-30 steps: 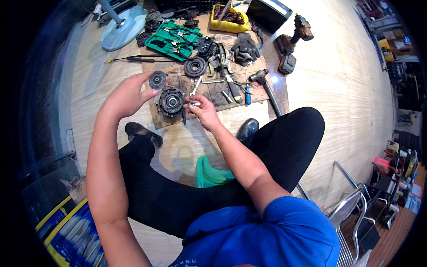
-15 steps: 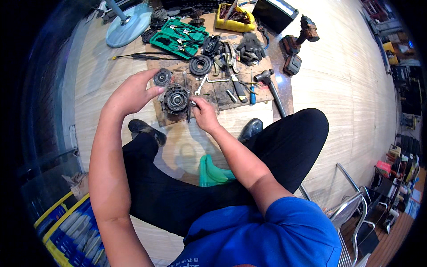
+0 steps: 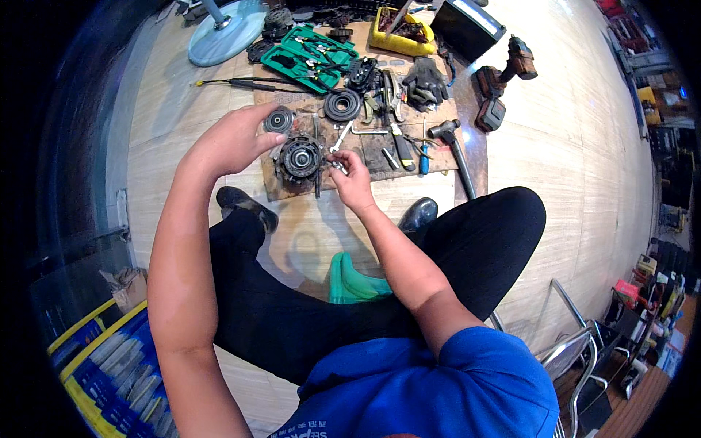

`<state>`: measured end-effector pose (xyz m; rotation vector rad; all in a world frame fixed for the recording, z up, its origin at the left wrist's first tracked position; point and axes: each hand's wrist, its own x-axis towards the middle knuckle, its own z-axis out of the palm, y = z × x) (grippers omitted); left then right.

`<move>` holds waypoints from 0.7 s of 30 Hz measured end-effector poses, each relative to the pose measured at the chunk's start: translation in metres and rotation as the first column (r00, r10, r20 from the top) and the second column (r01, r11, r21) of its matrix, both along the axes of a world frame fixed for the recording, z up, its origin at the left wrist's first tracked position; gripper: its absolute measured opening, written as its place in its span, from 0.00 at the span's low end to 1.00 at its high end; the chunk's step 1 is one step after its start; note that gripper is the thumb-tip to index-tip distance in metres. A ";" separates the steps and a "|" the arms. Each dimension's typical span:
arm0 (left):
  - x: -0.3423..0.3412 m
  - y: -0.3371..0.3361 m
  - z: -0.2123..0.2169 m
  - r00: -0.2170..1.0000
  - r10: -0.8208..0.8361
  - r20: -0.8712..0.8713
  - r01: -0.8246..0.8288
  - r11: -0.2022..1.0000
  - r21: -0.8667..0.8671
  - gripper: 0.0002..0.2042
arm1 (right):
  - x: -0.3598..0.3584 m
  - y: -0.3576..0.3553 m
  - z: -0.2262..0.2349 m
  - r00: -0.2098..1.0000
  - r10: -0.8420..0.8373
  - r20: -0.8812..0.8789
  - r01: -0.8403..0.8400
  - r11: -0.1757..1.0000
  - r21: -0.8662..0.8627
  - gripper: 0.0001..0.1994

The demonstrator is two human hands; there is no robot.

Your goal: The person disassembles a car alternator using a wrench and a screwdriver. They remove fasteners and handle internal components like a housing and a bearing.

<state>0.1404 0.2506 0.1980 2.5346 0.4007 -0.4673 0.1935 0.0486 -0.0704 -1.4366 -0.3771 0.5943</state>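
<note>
Both pinching: left fingers (image 3: 272, 139), round dark ringed pulley (image 3: 280, 120); right fingers (image 3: 350, 158), small silvery piece (image 3: 339, 167).

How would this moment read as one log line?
left hand: spanning small pulley, grip unclear | right hand: holding metal piece | between hands: large round part on cardboard | rest: hammer

1. Left arm (image 3: 179, 285): long reach forward, elbow slightly bent, wrist angled rightward.
2. Left hand (image 3: 232, 140): thumb and fingers spread apart, pointing right.
3. Right arm (image 3: 403, 261): slants forward and leftward.
4. Right hand (image 3: 353, 181): fingers curled, thumb and fingertips pinched together.
</note>
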 end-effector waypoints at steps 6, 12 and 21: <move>-0.003 0.002 0.000 1.000 0.005 -0.007 -0.005 1.000 0.009 0.30 | 0.007 -0.006 0.002 0.898 0.124 -0.422 -0.046 0.981 0.189 0.15; -0.003 0.003 -0.002 1.000 0.003 0.000 -0.003 1.000 0.007 0.30 | 0.005 -0.009 -0.004 0.828 0.189 -0.528 -0.028 0.954 0.298 0.17; -0.010 0.011 -0.027 0.987 -0.029 0.160 0.014 0.995 0.094 0.27 | 0.004 -0.004 0.010 0.982 0.190 0.008 -0.179 0.941 -0.288 0.20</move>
